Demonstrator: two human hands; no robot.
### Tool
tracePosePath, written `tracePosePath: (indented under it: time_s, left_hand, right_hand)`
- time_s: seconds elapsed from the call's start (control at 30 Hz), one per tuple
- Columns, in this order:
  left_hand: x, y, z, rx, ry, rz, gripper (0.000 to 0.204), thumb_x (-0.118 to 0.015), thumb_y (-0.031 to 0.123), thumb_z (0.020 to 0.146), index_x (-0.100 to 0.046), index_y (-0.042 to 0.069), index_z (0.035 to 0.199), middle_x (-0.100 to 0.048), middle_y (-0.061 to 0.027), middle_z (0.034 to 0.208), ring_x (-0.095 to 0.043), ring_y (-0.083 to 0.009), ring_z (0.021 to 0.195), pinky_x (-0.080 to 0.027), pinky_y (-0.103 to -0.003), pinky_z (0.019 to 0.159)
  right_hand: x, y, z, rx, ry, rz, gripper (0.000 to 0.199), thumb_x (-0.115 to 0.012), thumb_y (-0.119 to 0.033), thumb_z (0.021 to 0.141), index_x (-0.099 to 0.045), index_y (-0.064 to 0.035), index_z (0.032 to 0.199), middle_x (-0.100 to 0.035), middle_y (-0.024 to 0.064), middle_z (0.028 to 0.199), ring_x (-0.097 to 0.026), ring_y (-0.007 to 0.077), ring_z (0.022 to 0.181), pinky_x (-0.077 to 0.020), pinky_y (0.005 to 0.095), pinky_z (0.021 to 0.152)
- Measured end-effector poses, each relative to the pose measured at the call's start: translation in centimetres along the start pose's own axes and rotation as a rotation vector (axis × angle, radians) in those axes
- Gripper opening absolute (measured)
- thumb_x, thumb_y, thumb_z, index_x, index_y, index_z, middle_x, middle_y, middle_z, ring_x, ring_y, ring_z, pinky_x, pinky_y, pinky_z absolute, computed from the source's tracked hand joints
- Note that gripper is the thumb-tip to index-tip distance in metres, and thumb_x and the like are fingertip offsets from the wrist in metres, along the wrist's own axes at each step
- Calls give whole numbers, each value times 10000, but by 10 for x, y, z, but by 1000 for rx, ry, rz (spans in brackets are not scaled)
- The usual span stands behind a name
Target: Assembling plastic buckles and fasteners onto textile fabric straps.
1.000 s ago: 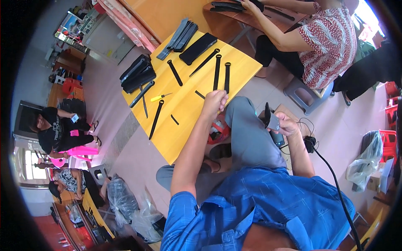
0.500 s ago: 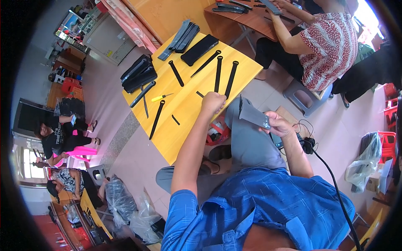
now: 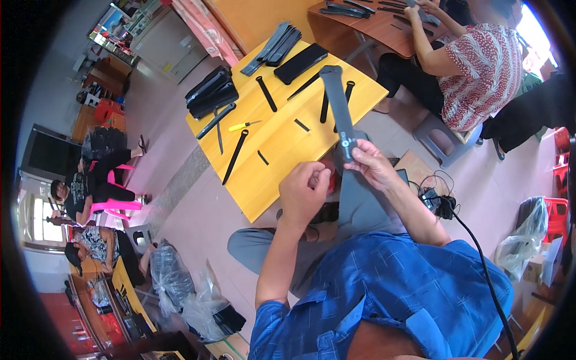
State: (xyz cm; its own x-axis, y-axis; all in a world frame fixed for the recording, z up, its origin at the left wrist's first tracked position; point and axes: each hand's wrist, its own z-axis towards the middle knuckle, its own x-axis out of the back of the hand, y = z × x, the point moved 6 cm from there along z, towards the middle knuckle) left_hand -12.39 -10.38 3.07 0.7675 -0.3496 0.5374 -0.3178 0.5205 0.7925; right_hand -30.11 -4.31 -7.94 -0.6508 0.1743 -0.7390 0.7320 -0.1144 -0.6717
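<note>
My right hand [image 3: 373, 165] is closed on the lower end of a long flat grey strip [image 3: 339, 111] with a small pale printed mark. The strip stands up past the table's near edge, its wider top end over the straps. My left hand [image 3: 305, 189] is just left of it, fingers curled in a pinch; anything in them is hidden. On the yellow table [image 3: 270, 183] lie several black straps with ringed ends, among them a short one [image 3: 266, 94] and a longer one [image 3: 235, 157]. A yellow-handled awl [image 3: 240, 126] lies near small black pieces [image 3: 263, 158].
Toward the table's back are a fan of grey strips [image 3: 273, 45], a black stack [image 3: 301, 63] and a black bundle [image 3: 211, 93]. A person in a patterned shirt [image 3: 480, 72] works at a brown table [image 3: 354, 36]. A black cable [image 3: 474, 240] hangs at my right.
My left hand has drawn back from the straps at the table's edge toward me. My right hand has brought the grey strip left, and it now stands upright and shows its full length.
</note>
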Motion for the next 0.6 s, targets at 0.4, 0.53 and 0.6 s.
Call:
tracePosePath:
  time_s: [0.4, 0.53, 0.6]
  left_hand:
    - [36, -9, -42, -176, 219, 439, 169, -721, 140, 835, -694, 106, 999, -708, -50, 886, -707, -259, 762, -555, -380, 630]
    - [41, -19, -46, -150, 209, 464, 162, -727, 152, 830, -705, 100, 981, -720, -65, 869, -710, -276, 744, -559, -397, 635]
    - [43, -19, -45, -132, 189, 450, 153, -723, 150, 833, -708, 96, 975, -722, -75, 865, -711, -283, 742, -560, -401, 637]
  right_hand:
    - [-80, 65, 4, -33, -87, -231, 210, -660, -214, 1003, -658, -48, 1131, -694, 6, 974, -638, 79, 868, -530, 232, 766]
    - [-94, 62, -1, -89, -65, -258, 210, -660, -181, 1001, -659, -21, 1137, -713, 28, 962, -643, 89, 837, -538, 250, 759]
    - [-90, 64, -2, -96, -61, -285, 212, -659, -179, 1002, -660, -13, 1134, -718, 39, 984, -645, 89, 826, -543, 250, 754]
